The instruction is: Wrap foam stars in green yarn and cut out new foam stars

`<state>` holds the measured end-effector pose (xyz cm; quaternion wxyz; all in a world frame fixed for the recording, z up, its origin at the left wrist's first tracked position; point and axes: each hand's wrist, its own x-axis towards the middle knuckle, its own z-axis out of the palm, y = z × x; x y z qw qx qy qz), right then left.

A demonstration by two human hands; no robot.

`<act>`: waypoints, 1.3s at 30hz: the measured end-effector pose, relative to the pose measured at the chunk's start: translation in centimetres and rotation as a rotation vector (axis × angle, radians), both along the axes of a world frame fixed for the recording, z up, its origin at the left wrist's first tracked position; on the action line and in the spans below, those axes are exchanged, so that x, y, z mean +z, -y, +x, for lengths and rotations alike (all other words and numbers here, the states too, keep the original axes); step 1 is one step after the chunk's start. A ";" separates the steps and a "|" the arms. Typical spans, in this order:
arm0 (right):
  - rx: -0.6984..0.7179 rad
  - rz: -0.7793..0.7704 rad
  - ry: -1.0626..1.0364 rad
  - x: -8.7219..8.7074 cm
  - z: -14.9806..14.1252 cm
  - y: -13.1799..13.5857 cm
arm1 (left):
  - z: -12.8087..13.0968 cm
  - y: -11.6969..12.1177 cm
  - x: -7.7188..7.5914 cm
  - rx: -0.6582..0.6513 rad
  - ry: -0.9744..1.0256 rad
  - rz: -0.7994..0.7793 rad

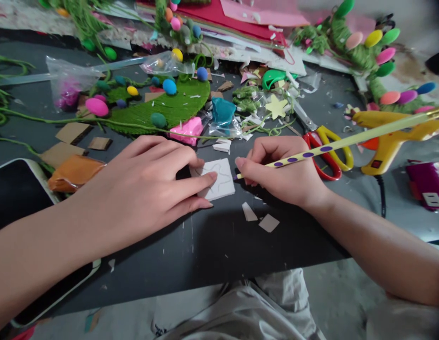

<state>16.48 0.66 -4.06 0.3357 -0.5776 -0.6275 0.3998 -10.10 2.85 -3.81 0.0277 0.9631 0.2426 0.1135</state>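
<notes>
In the head view, my left hand (pixel 159 174) steadies a small white foam square (pixel 224 182) on the dark tabletop. The index fingertip presses on its face, with the thumb at the near edge and another finger at the far left corner. A star outline is drawn in pencil on the square. My right hand (pixel 279 170) grips a pale yellow pencil (pixel 341 141) with purple dots, its fingers closed around the lower part. The pencil tip is just right of the square's edge; whether it touches the square, I cannot tell. White scraps (pixel 269 223) lie just below.
Red-and-yellow scissors (pixel 324 153), a yellow glue gun (pixel 385 139) and a purple box (pixel 426 184) lie to the right. Behind are a green leaf-shaped piece (pixel 180 104), bagged clay (pixel 223 111) and a pale star (pixel 276 106). A phone-like device (pixel 17 193) lies under my left forearm.
</notes>
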 end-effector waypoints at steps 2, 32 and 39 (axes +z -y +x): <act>-0.009 -0.008 -0.031 0.0 0.1 -0.1 | 0.0 -0.1 0.2 0.008 -0.014 0.032; 0.135 0.041 -0.014 -0.3 -0.5 0.0 | -0.1 -0.5 -0.7 -0.035 0.098 -0.123; 0.135 0.039 -0.042 -0.3 -0.5 0.1 | -0.1 -0.4 -0.6 -0.038 0.099 -0.105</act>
